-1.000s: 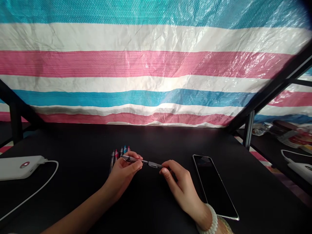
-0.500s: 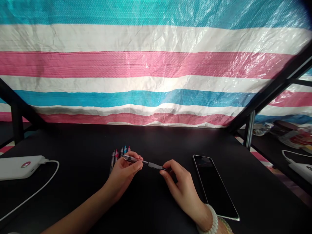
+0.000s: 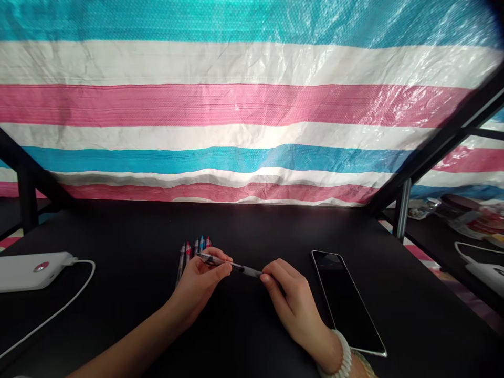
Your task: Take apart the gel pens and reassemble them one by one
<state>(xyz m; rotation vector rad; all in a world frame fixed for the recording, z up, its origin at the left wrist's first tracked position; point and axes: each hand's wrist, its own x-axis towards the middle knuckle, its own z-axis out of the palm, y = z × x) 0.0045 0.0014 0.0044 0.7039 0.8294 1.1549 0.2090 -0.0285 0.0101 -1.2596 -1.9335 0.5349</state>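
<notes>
A slim pen with a clear barrel and a grey grip section (image 3: pixel 251 271) is stretched between my two hands above the black table. My left hand (image 3: pixel 205 273) pinches the clear barrel, whose rear end sticks out past the fingers. At the other end, the thumb and fingers of my right hand (image 3: pixel 289 296) close on the grey front part, hiding the tip. Whether the grip and barrel are fully joined, I cannot tell. Behind my left hand several pens (image 3: pixel 181 261) with dark, red and blue ends lie side by side, partly covered by that hand.
A black-screened phone (image 3: pixel 348 302) lies right of my right hand. At the left is a white power bank (image 3: pixel 35 271) with a white cable (image 3: pixel 84 286). Black metal bars (image 3: pixel 425 149) flank the table (image 3: pixel 129 226), with a striped plastic sheet (image 3: pixel 236 105) behind.
The right fingers have shifted slightly and now cover more of the grey grip's front end. A dark section shows between barrel and grip where a thin reddish part showed before.
</notes>
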